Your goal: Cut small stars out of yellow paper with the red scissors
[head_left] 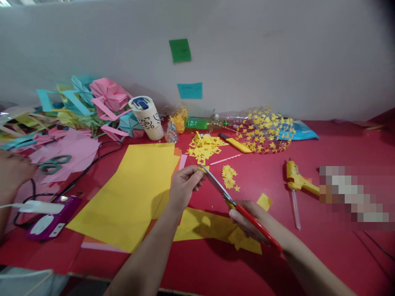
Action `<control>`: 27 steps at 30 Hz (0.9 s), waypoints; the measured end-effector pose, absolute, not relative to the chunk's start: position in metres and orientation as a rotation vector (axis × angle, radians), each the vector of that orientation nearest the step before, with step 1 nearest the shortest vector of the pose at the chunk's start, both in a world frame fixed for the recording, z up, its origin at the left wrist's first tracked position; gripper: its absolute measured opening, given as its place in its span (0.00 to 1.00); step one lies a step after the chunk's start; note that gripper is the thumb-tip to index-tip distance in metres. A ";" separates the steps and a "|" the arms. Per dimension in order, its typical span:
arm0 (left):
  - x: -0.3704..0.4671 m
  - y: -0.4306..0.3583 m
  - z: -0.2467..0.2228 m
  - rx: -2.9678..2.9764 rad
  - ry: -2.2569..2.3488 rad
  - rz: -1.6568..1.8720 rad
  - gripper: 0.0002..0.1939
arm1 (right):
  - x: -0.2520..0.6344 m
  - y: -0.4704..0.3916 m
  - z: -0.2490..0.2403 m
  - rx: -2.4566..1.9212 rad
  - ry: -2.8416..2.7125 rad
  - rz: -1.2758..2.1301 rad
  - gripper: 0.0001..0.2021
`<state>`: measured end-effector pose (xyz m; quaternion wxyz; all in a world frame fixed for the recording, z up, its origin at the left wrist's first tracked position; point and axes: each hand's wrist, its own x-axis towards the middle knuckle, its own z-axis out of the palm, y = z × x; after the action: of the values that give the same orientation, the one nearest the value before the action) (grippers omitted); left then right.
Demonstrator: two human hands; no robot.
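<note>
Red-hdl scissors (228, 200) w/ silver blades angled fwd-L, tips at sm. yel. paper pc (207, 167)

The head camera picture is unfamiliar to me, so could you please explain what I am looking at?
Of course. There is no machine here: a person works with two bare hands, seen from a camera worn on their head, looking forward and down. The right hand holds red-handled scissors. The left hand is pinched near the blade tips, where a small piece of yellow paper shows. On the red table lie large yellow sheets, yellow scraps, a little heap of stars and, to the right, a yellow glue gun. The hand at the left edge appears to be another person's.
</note>
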<state>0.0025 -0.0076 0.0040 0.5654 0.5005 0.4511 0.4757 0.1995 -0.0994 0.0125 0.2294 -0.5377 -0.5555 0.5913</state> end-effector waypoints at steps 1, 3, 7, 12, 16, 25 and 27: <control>0.002 -0.007 0.004 1.180 1.060 1.119 0.10 | 0.199 -0.099 0.012 -1.485 -1.524 1.629 0.25; 0.002 -0.007 0.003 1.186 1.063 1.118 0.10 | 0.199 -0.099 0.012 -1.493 -1.531 1.631 0.25; 0.002 -0.007 0.002 1.201 1.091 1.113 0.10 | 0.200 -0.099 0.011 -1.518 -1.529 1.633 0.26; 0.001 -0.006 0.003 1.210 1.091 1.096 0.10 | 0.202 -0.099 0.007 -1.535 -1.498 1.676 0.25; 0.000 -0.005 0.004 1.218 1.080 1.078 0.10 | 0.204 -0.099 0.005 -1.568 -1.512 1.656 0.25; 0.000 -0.004 0.006 1.221 1.085 1.069 0.11 | 0.202 -0.098 0.008 -1.580 -1.514 1.636 0.26; 0.000 -0.004 0.007 1.220 1.089 1.067 0.10 | 0.202 -0.099 0.007 -1.602 -1.500 1.624 0.25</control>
<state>-0.0001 -0.0044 0.0067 0.5602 0.5176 0.4618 0.4528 0.2015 -0.0990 0.0071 0.2042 -0.5744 -0.5379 0.5823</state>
